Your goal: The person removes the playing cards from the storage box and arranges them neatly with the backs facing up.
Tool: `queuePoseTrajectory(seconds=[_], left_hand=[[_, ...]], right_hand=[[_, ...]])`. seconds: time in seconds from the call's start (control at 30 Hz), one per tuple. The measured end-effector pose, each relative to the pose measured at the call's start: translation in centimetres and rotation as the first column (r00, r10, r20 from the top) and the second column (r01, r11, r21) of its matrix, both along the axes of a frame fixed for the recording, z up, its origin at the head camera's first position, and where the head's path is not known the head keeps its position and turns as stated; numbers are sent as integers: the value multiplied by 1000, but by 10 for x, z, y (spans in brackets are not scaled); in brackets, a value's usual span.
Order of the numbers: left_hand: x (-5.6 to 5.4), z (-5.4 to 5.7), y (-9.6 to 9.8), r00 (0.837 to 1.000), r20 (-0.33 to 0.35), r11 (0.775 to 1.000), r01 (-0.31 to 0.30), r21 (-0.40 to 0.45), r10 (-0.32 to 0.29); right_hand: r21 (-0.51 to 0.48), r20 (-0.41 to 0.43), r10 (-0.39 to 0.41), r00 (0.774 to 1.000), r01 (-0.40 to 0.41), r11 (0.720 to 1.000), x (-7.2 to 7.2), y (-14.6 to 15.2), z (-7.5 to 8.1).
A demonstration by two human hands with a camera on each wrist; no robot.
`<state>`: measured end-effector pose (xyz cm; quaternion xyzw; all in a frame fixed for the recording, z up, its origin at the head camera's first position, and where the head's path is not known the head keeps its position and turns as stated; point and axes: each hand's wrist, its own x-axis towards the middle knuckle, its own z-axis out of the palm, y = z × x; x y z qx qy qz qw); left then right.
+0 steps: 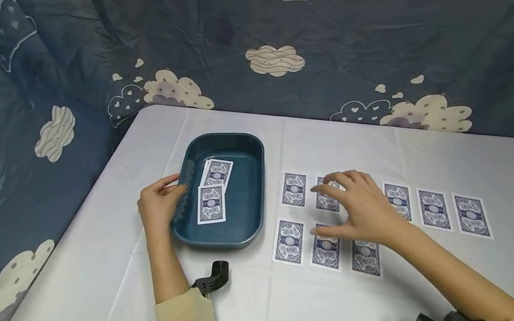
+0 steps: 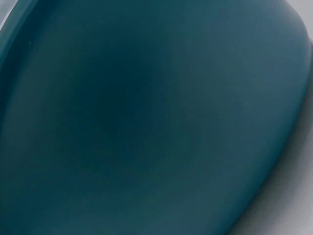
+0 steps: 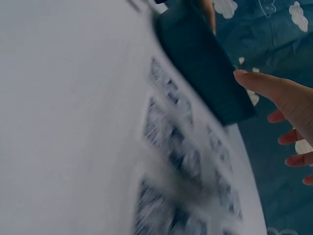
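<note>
At the tray's left side, my left hand [image 1: 158,203] grips the rim between thumb and fingers. The dark teal tray [image 1: 263,194] holds a few overlapping playing cards [image 1: 210,204], patterned backs up. My right hand [image 1: 365,207] hovers over the cards on the table, fingers spread and holding nothing. Beneath and around it, face-down cards [image 1: 288,242] lie in two rows, some partly covered by the hand. In the left wrist view the tray's wall [image 2: 146,122] fills almost everything. Blurred cards [image 3: 171,132] show below the right hand [image 3: 293,107] in the right wrist view.
A white cloth covers the table [image 1: 101,274]. Dark curtains [image 1: 211,19] with cloud prints hang behind and to the left of it. Black wrist devices [image 1: 213,277] are worn on both forearms.
</note>
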<state>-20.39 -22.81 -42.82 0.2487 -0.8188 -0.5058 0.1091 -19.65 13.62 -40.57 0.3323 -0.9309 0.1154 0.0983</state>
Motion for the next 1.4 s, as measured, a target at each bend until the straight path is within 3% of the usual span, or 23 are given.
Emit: queuePoseTrajectory(seconds=[0.2,0.33,0.5,0.7,0.87,1.1,1.4], left_hand=[[2,-1,-2,1000,1,1000,-1,-19,1],[3,-2,-1,1000,5,1000,1,-25,-1],[3,-4,-1,1000,-4,1000,2,-23,-2],[4,-7,0,1000,-7,999,17,-35,-17],[2,-9,1,999,-13,999,41,-26,-41],[-1,-4,-3,999,-29,999,23,-37,-24],[0,-4,-4,999,-27,1000,23,-15,-24]], right_hand=[[-46,-14,26,1000,-27,999,-33,-54,14],[-19,-47,99,994,-100,995,-49,-92,15],[68,-52,201,978,-197,978,-56,-142,5],[115,26,270,963,-271,956,-57,-187,-18],[152,98,245,965,-258,954,-59,-203,-30],[204,196,172,965,-212,956,-65,-210,-33],[197,378,64,924,-147,969,-67,-213,-31]])
